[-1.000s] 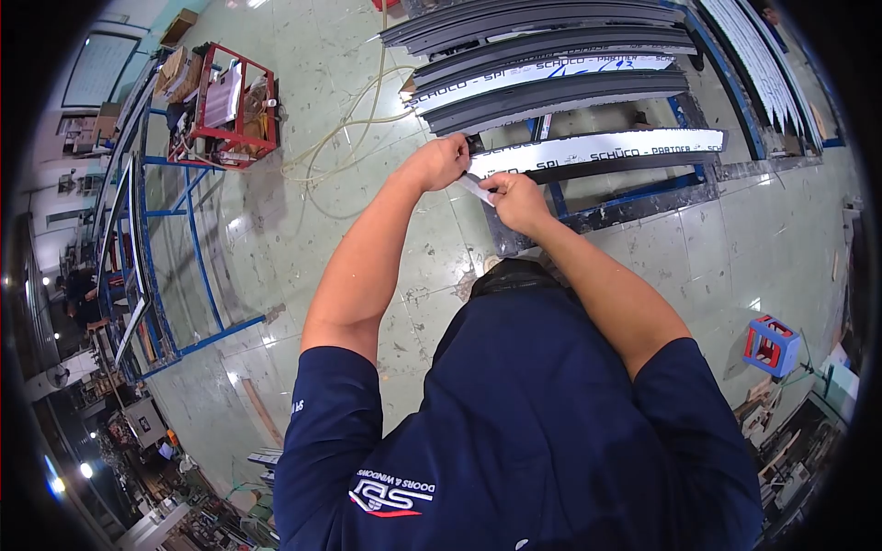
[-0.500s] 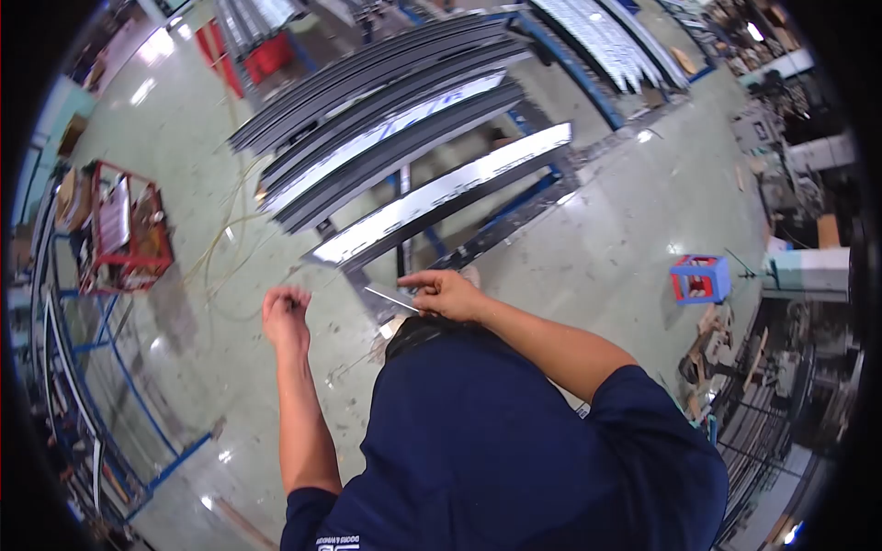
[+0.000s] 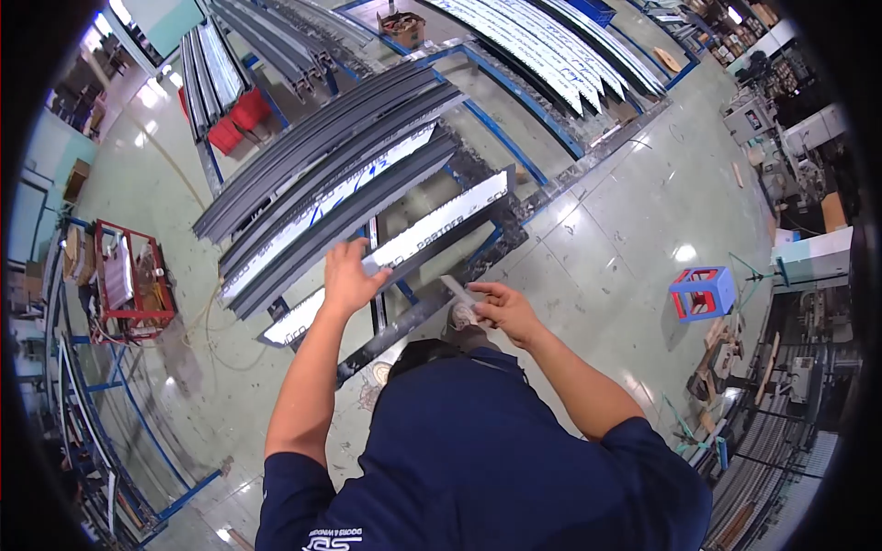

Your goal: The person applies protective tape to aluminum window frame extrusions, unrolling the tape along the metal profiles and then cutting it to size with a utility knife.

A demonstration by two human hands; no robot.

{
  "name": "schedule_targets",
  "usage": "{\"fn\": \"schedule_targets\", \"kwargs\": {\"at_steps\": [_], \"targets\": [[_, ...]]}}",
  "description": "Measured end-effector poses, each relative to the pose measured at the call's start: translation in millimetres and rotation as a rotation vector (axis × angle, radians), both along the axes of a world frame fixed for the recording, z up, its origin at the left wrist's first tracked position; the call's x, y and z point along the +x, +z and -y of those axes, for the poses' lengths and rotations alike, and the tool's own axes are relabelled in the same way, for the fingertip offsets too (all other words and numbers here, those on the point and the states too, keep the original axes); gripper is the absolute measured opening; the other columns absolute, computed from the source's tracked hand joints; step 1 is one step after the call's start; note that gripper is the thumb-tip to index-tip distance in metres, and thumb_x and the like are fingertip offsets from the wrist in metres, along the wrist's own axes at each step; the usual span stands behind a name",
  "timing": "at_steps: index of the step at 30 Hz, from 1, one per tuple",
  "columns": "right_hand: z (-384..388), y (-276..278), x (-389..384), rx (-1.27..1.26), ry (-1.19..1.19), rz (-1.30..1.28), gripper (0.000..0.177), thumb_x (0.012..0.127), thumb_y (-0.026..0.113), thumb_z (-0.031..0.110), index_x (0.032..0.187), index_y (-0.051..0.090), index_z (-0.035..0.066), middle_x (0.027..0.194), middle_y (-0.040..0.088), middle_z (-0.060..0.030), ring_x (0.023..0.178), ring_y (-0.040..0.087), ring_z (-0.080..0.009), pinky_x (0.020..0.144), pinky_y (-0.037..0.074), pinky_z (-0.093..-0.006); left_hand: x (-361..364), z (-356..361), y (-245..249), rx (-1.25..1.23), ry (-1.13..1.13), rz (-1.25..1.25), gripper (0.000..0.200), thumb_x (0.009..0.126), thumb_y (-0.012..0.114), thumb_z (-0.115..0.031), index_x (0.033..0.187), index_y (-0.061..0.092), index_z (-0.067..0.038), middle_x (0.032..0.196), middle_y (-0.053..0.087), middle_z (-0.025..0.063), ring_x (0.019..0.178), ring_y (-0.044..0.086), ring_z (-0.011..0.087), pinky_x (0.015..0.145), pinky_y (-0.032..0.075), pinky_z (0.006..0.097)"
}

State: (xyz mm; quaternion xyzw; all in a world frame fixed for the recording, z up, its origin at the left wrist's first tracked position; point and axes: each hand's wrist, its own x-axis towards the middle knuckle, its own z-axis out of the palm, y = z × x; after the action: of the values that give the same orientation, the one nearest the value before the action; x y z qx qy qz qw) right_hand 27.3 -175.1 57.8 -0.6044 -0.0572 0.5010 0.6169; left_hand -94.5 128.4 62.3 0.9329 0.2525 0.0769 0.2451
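A long profile (image 3: 432, 230) with printed white film lies across a low frame in front of me. My left hand (image 3: 349, 280) is on its near-left part, fingers bent over the far edge and thumb along the film. Closed in a pinch, my right hand (image 3: 507, 314) holds a short flat grey strip (image 3: 457, 291) by one end, just to the near side of the profile. The strip points up and left, and some of the right fingers are stretched out. Beyond the left hand lie several dark profiles (image 3: 322, 165) side by side.
Blue-edged frame members (image 3: 501, 138) support the profiles. More film-covered profiles (image 3: 551, 55) with pointed ends lie at the far right. A red trolley (image 3: 133, 285) stands left, and a blue-and-red stool (image 3: 701, 294) right. An open cardboard box (image 3: 401, 29) sits at the back.
My left hand has moved from over the floor onto the white-filmed profile. My right hand has moved right, still holding the strip. The view has shifted, bringing the profiles nearer.
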Motion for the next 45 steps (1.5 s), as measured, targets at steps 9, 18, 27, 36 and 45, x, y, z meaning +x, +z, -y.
{"fn": "schedule_targets", "kwargs": {"at_steps": [9, 18, 27, 36, 45], "targets": [[127, -26, 154, -0.047, -0.36, 0.122, 0.041, 0.093, 0.062, 0.005, 0.134, 0.058, 0.007, 0.081, 0.065, -0.0006, 0.065, 0.056, -0.0065, 0.056, 0.042, -0.0202, 92, -5, -22, -0.194, -0.19, -0.631, 0.086, 0.069, 0.083, -0.052, 0.135, 0.056, -0.003, 0.126, 0.053, 0.0223, 0.121, 0.052, 0.0374, 0.104, 0.042, 0.0403], [147, -22, 179, -0.067, -0.482, 0.034, 0.041, 0.092, 0.062, 0.002, 0.132, 0.058, 0.007, 0.077, 0.061, -0.0009, 0.062, 0.051, -0.0064, 0.055, 0.039, -0.0215, 71, -21, -72, -1.407, -0.01, -0.953, 0.082, 0.083, 0.069, -0.065, 0.135, 0.058, -0.003, 0.134, 0.062, 0.01, 0.121, 0.059, 0.0211, 0.104, 0.043, 0.0355], [123, 9, 161, -0.068, -0.331, 0.068, 0.048, 0.095, 0.062, 0.006, 0.141, 0.051, 0.007, 0.078, 0.062, -0.0007, 0.064, 0.053, -0.0065, 0.057, 0.04, -0.0209, 81, -23, -68, -1.155, 0.217, -0.696, 0.066, 0.097, 0.051, -0.062, 0.124, 0.067, -0.004, 0.116, 0.07, 0.01, 0.1, 0.066, 0.0192, 0.088, 0.052, 0.0353], [119, 23, 134, -0.031, -0.466, 0.018, 0.048, 0.096, 0.06, 0.005, 0.143, 0.051, 0.008, 0.082, 0.066, -0.0029, 0.066, 0.056, -0.0083, 0.062, 0.043, -0.0232, 96, 7, -29, -0.323, 0.249, -0.224, 0.041, 0.088, 0.072, -0.041, 0.108, 0.07, -0.005, 0.087, 0.066, 0.0151, 0.085, 0.065, 0.0234, 0.076, 0.051, 0.0353], [107, 16, 187, 0.028, -0.39, 0.03, 0.045, 0.096, 0.061, 0.005, 0.14, 0.053, 0.005, 0.084, 0.068, -0.0039, 0.067, 0.058, -0.0093, 0.061, 0.044, -0.024, 266, 128, -5, -0.01, -0.292, 0.324, 0.04, 0.078, 0.08, -0.024, 0.113, 0.068, -0.01, 0.089, 0.062, 0.0131, 0.091, 0.063, 0.0345, 0.079, 0.047, 0.0454]]}}
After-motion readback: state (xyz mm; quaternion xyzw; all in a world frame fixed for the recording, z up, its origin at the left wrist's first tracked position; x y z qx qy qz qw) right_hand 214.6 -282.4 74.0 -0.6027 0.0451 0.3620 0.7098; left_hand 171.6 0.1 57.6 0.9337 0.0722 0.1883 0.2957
